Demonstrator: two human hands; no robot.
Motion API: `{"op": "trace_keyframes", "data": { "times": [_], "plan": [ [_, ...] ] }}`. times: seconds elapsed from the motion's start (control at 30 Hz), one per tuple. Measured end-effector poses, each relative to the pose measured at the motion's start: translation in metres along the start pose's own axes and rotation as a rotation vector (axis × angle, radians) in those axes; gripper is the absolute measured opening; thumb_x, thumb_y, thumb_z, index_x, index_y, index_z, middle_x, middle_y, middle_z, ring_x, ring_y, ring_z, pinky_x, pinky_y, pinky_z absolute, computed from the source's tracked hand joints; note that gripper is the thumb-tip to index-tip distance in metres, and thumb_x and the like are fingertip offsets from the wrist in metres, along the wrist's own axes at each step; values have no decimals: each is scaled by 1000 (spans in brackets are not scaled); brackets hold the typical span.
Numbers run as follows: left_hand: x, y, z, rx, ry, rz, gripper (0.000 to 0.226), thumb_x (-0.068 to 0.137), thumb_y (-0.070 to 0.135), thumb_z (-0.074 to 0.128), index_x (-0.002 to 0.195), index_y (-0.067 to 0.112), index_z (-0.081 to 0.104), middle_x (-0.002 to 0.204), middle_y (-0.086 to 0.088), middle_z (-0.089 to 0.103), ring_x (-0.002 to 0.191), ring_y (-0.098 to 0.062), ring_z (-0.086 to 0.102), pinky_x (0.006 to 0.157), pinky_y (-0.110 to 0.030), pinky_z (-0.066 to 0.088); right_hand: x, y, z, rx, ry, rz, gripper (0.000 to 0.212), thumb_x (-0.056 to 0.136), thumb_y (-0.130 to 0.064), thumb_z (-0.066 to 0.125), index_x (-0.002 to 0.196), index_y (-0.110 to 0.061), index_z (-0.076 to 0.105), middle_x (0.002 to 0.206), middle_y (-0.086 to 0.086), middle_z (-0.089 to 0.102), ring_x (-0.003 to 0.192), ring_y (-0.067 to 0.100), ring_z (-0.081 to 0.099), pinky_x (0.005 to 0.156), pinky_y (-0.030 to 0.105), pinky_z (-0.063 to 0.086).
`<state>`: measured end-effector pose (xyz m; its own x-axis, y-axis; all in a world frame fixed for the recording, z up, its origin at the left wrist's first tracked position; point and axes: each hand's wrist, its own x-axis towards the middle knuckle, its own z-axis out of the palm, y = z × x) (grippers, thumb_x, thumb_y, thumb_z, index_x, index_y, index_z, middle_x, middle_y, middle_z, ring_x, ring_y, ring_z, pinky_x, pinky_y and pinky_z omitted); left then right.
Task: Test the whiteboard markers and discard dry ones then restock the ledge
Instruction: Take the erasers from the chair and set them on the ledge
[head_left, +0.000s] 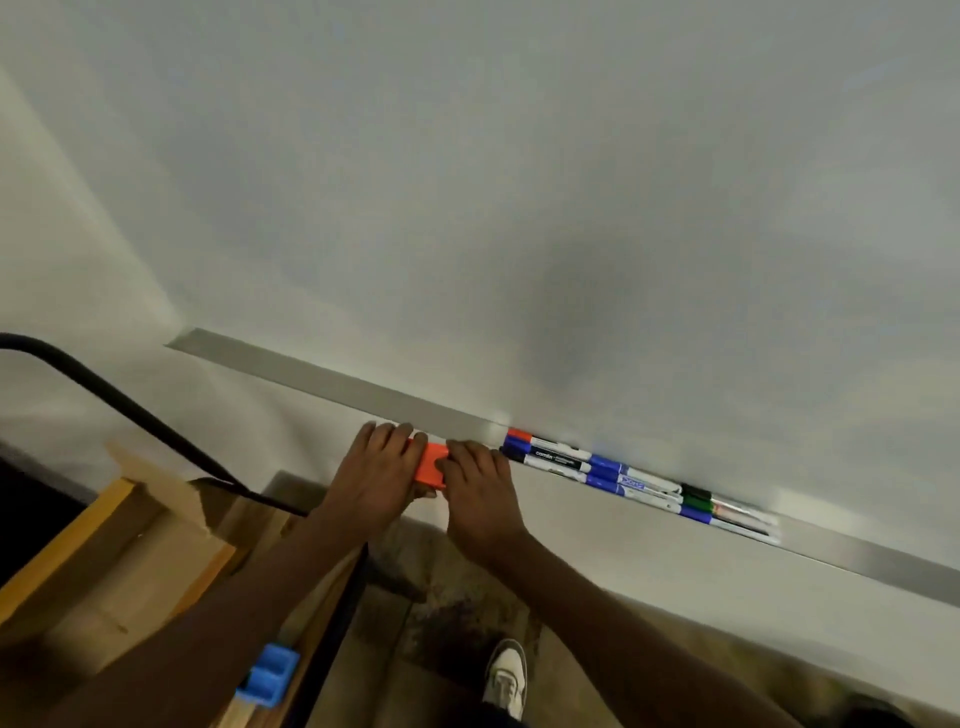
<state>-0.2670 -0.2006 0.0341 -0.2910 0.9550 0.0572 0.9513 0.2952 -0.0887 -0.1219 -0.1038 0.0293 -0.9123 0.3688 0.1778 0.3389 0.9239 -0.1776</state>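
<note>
An orange box (430, 465) sits at the front of the metal ledge (332, 382) under the whiteboard (519, 182). My left hand (374, 478) grips its left side with fingers curled over the top. My right hand (480, 493) holds its right side. Just right of the box, several markers (597, 467) with red, blue, black and green caps lie side by side along the ledge. The box's contents are hidden.
A wooden table (119, 561) with an open cardboard box (156, 483) stands at the lower left, crossed by a black cable (130, 405). A blue plastic piece (267, 675) sits at the table's edge. My shoe (506, 680) is on the patterned floor.
</note>
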Motion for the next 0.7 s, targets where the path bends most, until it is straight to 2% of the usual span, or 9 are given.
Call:
{"op": "trace_keyframes", "data": {
  "times": [0.1, 0.17, 0.23, 0.33, 0.53, 0.7],
  "plan": [
    [38, -6, 10, -32, -29, -1, 72, 68, 56, 76, 118, 9, 58, 112, -15, 62, 99, -32, 59, 89, -45, 48, 24, 26, 9, -5, 16, 0, 44, 64, -8, 69, 107, -9, 64, 118, 13, 61, 111, 32, 53, 93, 49, 44],
    [59, -10, 17, -55, -42, 20, 69, 70, 57, 72, 116, 8, 57, 108, -14, 62, 96, -31, 58, 84, -44, 50, 37, 42, 18, 4, 51, -21, 32, 72, -6, 48, 102, -6, 63, 114, 15, 61, 110, 35, 52, 93, 50, 44],
    [77, -14, 24, -65, -60, 42, 68, 71, 57, 70, 115, 7, 56, 105, -14, 60, 92, -32, 57, 78, -43, 51, 47, 54, 27, 0, 89, -32, 35, 77, -6, 33, 97, -4, 62, 109, 18, 61, 108, 37, 52, 93, 50, 43],
    [94, -16, 37, -57, -77, 48, 66, 75, 57, 65, 116, 6, 55, 108, -14, 59, 94, -32, 55, 77, -44, 50, 57, 64, 46, -31, 136, -21, 27, 84, -5, 37, 93, -3, 62, 102, 19, 62, 105, 38, 54, 93, 52, 43],
    [103, -7, 54, 19, -67, 72, 61, 86, 58, 41, 115, 5, 53, 109, -13, 55, 94, -33, 49, 81, -45, 43, 57, 64, 71, -126, 186, 70, 16, 87, -6, 46, 85, -7, 61, 94, 17, 62, 101, 38, 55, 92, 55, 40],
    [101, -1, 61, -18, -75, -9, 63, 84, 55, 36, 118, 5, 53, 115, -15, 57, 94, -33, 53, 72, -41, 44, 57, 58, 75, -133, 211, 132, 18, 87, -7, 44, 85, -9, 62, 92, 14, 63, 92, 35, 57, 80, 47, 43]
  ]
}}
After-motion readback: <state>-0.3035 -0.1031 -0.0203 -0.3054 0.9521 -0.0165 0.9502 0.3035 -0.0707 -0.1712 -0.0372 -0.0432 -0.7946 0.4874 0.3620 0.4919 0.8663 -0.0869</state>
